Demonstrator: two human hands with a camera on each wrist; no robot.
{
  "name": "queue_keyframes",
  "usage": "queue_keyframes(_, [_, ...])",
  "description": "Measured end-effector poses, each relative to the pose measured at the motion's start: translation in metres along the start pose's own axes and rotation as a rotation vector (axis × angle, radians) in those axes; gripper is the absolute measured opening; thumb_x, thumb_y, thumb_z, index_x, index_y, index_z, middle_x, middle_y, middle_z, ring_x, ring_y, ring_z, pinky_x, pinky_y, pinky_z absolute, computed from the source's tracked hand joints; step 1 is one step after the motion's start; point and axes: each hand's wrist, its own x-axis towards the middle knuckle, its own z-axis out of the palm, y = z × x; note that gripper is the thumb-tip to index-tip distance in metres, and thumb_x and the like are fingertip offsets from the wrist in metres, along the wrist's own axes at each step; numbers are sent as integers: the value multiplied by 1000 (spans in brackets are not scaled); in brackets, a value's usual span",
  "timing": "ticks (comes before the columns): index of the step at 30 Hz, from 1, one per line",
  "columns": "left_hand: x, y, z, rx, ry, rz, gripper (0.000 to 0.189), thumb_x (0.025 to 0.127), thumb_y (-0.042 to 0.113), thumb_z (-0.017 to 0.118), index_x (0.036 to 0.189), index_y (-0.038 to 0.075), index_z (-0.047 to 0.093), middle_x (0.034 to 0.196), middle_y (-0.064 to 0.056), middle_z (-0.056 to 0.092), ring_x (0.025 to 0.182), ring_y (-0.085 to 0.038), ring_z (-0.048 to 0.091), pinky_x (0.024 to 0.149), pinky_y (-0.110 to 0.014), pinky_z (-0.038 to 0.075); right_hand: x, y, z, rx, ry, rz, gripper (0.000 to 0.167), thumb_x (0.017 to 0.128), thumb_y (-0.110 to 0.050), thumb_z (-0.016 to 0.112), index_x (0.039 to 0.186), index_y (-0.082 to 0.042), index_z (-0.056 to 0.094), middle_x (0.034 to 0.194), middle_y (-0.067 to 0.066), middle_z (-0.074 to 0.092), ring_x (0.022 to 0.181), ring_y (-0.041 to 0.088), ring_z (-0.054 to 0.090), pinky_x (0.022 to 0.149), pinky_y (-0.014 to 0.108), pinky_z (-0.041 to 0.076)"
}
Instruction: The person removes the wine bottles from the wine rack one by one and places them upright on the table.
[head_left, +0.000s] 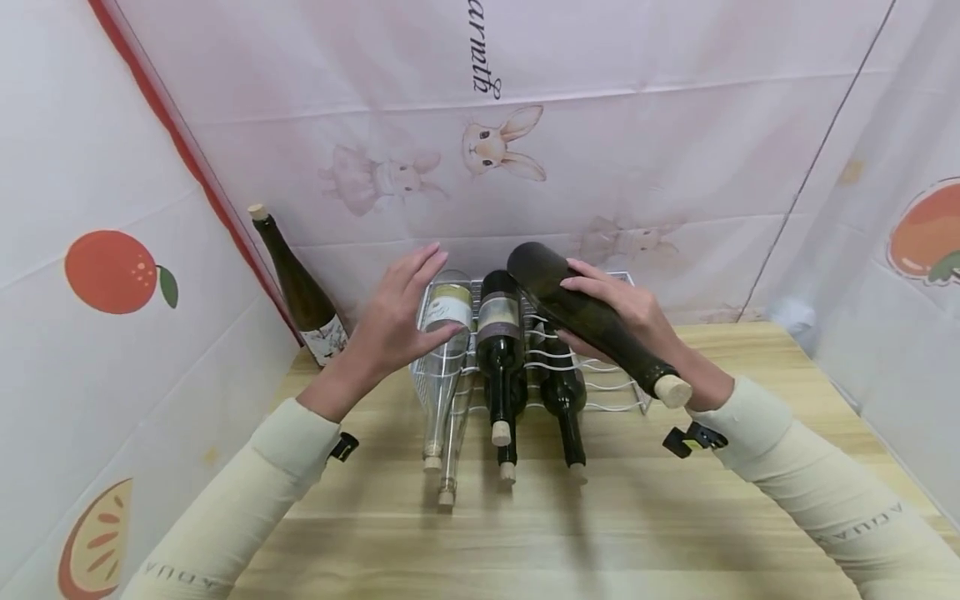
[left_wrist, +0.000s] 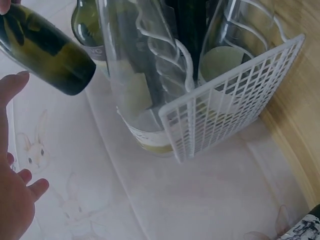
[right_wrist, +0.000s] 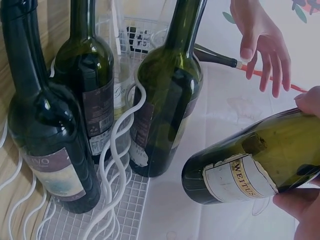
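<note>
My right hand (head_left: 626, 312) grips a dark green wine bottle (head_left: 577, 308) around its body, tilted with the corked neck toward me, above the right side of a white wire wine rack (head_left: 618, 387). Its torn white label shows in the right wrist view. My left hand (head_left: 393, 312) holds nothing; its fingers are extended beside a clear bottle (head_left: 442, 367) on the rack's upper left. A dark labelled bottle (head_left: 498, 342) lies in the upper middle. Below are another clear bottle (head_left: 450, 471), a dark bottle (head_left: 507, 454) partly hidden, and a dark bottle (head_left: 566, 408) at lower right.
A brown-green corked bottle (head_left: 300, 283) stands on the wooden table (head_left: 480, 542) at back left. Printed cloth (head_left: 637, 167) hangs close behind the rack and along both sides. Corked necks stick out past the rack's front.
</note>
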Motion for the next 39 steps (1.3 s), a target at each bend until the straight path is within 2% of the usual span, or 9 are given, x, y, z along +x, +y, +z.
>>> queue_keyframes(5, [6,5,-2,-11,-14,8,105,73,29,96,155,-2,39,160,-23,44,149,-41,42,129,-47,33,4,-6,1,35,39,12,56,93,-43,73,122,4,70,127,33,68,111,48,71,113,17,47])
queue_keyframes(11, [11,12,-5,-16,-32,36,102,74,32,94,154,-2,41,160,-22,44,149,-41,41,129,-48,32,8,-9,4,57,72,31,55,91,-43,76,121,3,71,126,31,70,117,40,72,112,18,49])
queue_keyframes(15, [16,15,-2,-32,-26,62,103,73,32,96,153,-3,42,159,-23,45,148,-42,42,128,-48,33,8,-10,7,104,94,57,55,90,-40,78,121,4,70,127,31,69,123,37,70,111,20,50])
queue_keyframes(21, [23,18,-5,-41,-13,75,103,72,30,96,153,-3,43,159,-24,45,148,-41,42,129,-46,33,15,-14,6,159,96,94,54,88,-37,81,120,5,70,129,32,68,124,39,68,109,21,52])
queue_keyframes(27, [26,21,-6,-39,-24,73,102,74,35,95,153,-3,43,158,-23,46,147,-41,43,129,-46,33,20,-21,4,178,70,128,51,78,-15,88,121,5,69,130,34,66,124,42,68,109,20,52])
queue_keyframes(29, [27,22,-5,-41,-36,71,102,75,36,94,153,-3,42,159,-22,45,147,-40,43,129,-45,33,21,-23,4,171,61,138,53,77,-13,89,122,5,69,132,34,66,123,43,68,109,19,52])
queue_keyframes(33, [29,26,-4,-51,-42,65,101,75,36,94,154,-2,42,159,-21,45,148,-39,43,128,-45,35,17,-22,5,167,57,173,56,76,-14,90,125,2,68,135,30,66,126,30,69,106,17,52])
queue_keyframes(36, [30,27,-5,-48,-38,72,101,76,36,94,154,-2,42,159,-21,46,147,-38,44,127,-46,37,15,-21,8,187,78,201,60,70,-9,91,125,0,69,135,27,67,127,19,68,104,17,54])
queue_keyframes(39, [31,27,-4,-36,-35,83,101,76,37,93,153,-2,43,158,-22,46,146,-39,45,126,-46,38,14,-19,10,199,100,216,62,66,-5,91,125,-2,70,135,24,68,126,15,67,103,17,54])
